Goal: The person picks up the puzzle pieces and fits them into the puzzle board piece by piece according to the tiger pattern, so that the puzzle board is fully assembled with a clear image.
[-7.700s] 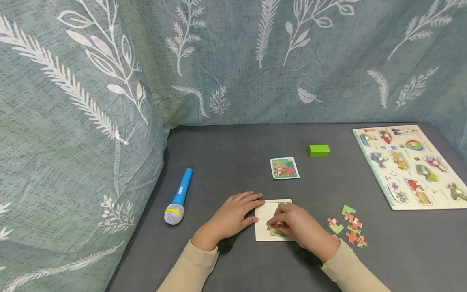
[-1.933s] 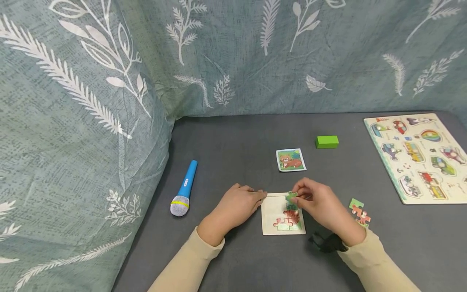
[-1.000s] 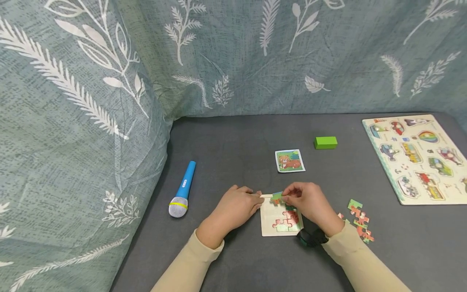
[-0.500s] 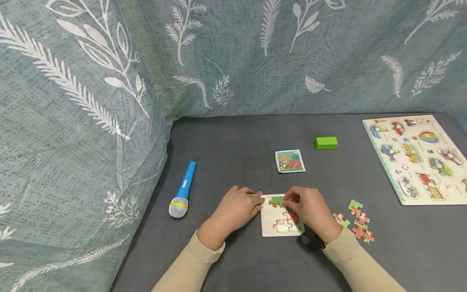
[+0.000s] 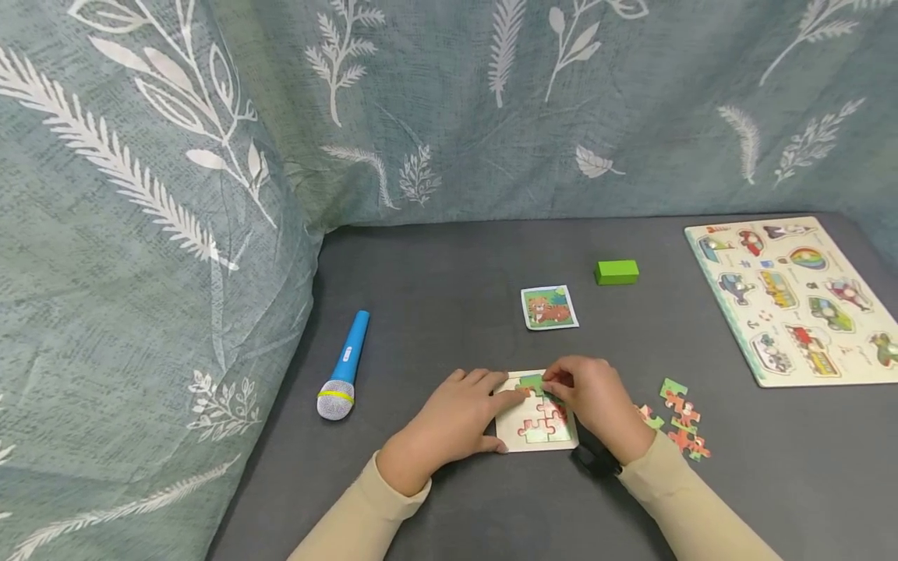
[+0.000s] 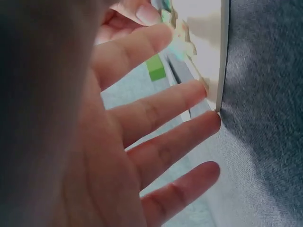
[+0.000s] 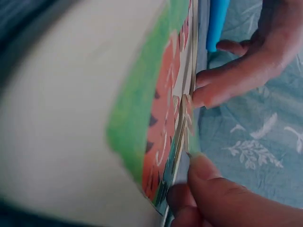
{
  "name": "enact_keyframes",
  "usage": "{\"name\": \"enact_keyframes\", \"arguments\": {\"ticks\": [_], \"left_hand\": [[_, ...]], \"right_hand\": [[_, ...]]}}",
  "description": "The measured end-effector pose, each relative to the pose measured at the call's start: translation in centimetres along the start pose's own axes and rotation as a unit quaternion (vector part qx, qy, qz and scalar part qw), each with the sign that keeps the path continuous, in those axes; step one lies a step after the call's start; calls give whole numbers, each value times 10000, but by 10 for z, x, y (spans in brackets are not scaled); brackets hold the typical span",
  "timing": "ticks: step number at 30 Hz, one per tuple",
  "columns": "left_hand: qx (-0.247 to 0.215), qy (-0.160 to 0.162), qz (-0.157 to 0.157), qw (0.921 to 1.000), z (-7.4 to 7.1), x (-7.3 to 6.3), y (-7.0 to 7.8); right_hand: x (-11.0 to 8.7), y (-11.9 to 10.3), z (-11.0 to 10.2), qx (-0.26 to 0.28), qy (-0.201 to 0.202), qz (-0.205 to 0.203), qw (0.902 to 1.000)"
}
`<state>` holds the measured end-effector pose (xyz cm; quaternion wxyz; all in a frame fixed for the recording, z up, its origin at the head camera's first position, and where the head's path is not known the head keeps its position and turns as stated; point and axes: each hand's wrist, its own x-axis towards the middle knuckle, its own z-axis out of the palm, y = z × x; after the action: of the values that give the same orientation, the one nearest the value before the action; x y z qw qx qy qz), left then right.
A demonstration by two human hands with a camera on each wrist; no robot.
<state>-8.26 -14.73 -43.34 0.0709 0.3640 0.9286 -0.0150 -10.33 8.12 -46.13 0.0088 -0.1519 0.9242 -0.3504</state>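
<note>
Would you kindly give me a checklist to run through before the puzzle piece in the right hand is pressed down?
1. Right hand has hold of the puzzle piece: ok, thumb and fingers pinch its edge.
2. Left hand touches the puzzle board: ok, fingertips rest at its left side.
3. Piece fully seated: cannot tell, fingers cover part of it.
4. Picture card face up: ok, beyond the board.
5. All pieces on the board: not ok, loose pieces lie to its right.
6. Microphone and green block clear of the board: ok, both lie apart.
</note>
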Motion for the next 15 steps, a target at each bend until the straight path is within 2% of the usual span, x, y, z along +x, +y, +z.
{"name": "enact_keyframes", "arguments": {"ticks": [5,10,15], "left_hand": [[37,-121,35,9999,2,-1,6],[-35,-356,-75,9993,1,0,9],[-163,-457,-214,9986,0,0,7]], "right_hand": [[-8,-4,-2,-517,158,-461,9975],[-18,-5,-4,-1228,107,-1296,9839],[-22,-4,-4,-1546,-39,-1681,9736]]}}
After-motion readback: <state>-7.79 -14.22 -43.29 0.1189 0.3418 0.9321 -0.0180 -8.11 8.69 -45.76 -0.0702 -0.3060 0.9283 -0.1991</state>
